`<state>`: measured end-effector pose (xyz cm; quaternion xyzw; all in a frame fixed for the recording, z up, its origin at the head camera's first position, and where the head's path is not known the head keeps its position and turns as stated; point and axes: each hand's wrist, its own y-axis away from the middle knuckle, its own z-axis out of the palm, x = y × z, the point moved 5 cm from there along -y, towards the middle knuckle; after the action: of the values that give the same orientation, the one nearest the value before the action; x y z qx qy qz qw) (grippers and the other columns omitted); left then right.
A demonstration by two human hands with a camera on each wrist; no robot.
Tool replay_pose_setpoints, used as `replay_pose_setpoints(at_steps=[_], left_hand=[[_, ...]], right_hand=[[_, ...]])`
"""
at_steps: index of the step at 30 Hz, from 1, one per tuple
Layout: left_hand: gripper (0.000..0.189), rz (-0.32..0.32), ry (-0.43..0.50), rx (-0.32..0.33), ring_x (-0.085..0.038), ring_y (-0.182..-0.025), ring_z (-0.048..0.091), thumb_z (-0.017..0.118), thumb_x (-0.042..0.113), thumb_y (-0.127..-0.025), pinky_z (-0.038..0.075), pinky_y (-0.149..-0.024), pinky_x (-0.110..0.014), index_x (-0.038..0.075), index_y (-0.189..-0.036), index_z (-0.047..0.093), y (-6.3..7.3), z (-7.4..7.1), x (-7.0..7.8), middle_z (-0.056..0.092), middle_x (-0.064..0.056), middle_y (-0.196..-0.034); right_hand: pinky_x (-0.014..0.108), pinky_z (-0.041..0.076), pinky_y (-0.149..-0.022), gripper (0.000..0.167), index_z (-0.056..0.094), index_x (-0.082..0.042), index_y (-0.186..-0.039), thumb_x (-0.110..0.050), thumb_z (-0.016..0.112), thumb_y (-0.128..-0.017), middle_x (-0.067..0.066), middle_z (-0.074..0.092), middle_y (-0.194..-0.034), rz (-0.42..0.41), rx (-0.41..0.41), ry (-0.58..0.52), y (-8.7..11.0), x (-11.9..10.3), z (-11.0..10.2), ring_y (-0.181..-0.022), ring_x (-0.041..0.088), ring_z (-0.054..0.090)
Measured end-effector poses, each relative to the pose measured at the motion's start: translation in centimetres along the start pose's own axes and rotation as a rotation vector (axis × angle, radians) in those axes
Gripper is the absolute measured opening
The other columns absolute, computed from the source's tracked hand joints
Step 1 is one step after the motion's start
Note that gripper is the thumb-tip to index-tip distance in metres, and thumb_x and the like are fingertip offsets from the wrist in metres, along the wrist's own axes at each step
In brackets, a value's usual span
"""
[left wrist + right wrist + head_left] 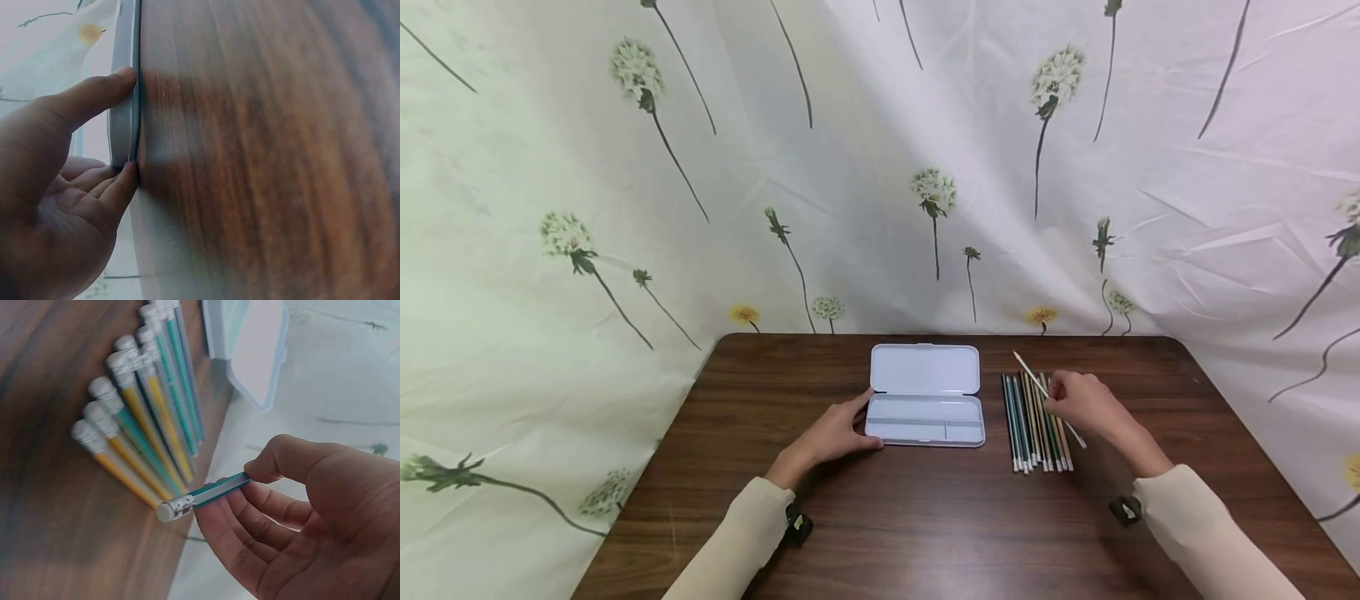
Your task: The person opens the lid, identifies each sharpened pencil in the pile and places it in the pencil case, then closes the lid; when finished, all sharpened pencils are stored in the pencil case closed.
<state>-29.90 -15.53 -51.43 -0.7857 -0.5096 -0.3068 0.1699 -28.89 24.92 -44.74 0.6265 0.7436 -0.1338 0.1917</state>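
A white pencil case (pixel 925 421) lies open-lidded on the table, its compartments bare. My left hand (pixel 838 429) holds the case by its left end, the thumb (pixel 103 94) against the front side and the fingers spread toward the back corner. My right hand (pixel 1086 404) pinches a pencil (pixel 215 490) between thumb and fingers. That pencil slants above the row of pencils (pixel 1030 433), its eraser end toward the lower right in the head view. Several pencils, green-blue and yellow, lie side by side right of the case, erasers toward me.
The brown wooden table (pixel 925 517) ends at the back against a white cloth (pixel 850 208) printed with dandelions. The raised lid (pixel 925 369) leans away behind the case. A small dark device (pixel 797 525) sits at the left wrist, another (pixel 1125 510) at the right.
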Motion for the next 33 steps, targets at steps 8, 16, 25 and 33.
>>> replay_pose_setpoints(at_steps=[8,16,25,33], left_hand=[[0.102,0.0,-0.003,-0.007,-0.031,-0.151,0.049,0.089,0.031,-0.09,0.045,-0.121,-0.049,0.003,-0.168,0.03,0.0,-0.1,0.1,0.041,-0.02,-0.168],[0.101,-0.005,0.003,-0.005,-0.031,-0.153,0.047,0.088,0.031,-0.091,0.044,-0.122,-0.049,0.003,-0.168,0.029,0.1,-0.2,0.2,0.041,-0.019,-0.169],[0.101,-0.013,0.016,-0.005,-0.031,-0.153,0.046,0.088,0.03,-0.09,0.043,-0.122,-0.05,0.004,-0.168,0.029,0.0,-0.3,0.3,0.041,-0.019,-0.169],[0.101,0.039,-0.023,0.002,-0.037,-0.151,0.048,0.088,0.036,-0.09,0.045,-0.119,-0.054,0.002,-0.167,0.032,0.0,-0.3,0.2,0.043,-0.024,-0.166]], right_hand=[[0.032,0.041,-0.059,0.009,0.064,-0.01,-0.091,-0.016,0.069,-0.095,0.002,0.063,-0.077,-0.071,-0.009,0.051,-1.1,-3.1,-0.7,-0.063,0.015,0.052],[0.031,0.042,-0.057,0.004,0.068,-0.012,-0.09,-0.014,0.069,-0.092,-0.001,0.064,-0.076,-0.147,-0.039,0.114,-2.3,-5.7,-0.8,-0.062,0.014,0.054],[0.031,0.044,-0.06,0.002,0.071,-0.014,-0.093,-0.015,0.073,-0.093,-0.004,0.065,-0.079,-0.237,-0.067,0.191,-3.5,-8.7,-0.4,-0.067,0.013,0.055],[0.03,0.039,-0.058,0.012,0.065,-0.017,-0.084,-0.011,0.073,-0.091,-0.003,0.06,-0.076,-0.3,-0.091,0.219,-4.4,-10.7,0.5,-0.067,0.014,0.052]])
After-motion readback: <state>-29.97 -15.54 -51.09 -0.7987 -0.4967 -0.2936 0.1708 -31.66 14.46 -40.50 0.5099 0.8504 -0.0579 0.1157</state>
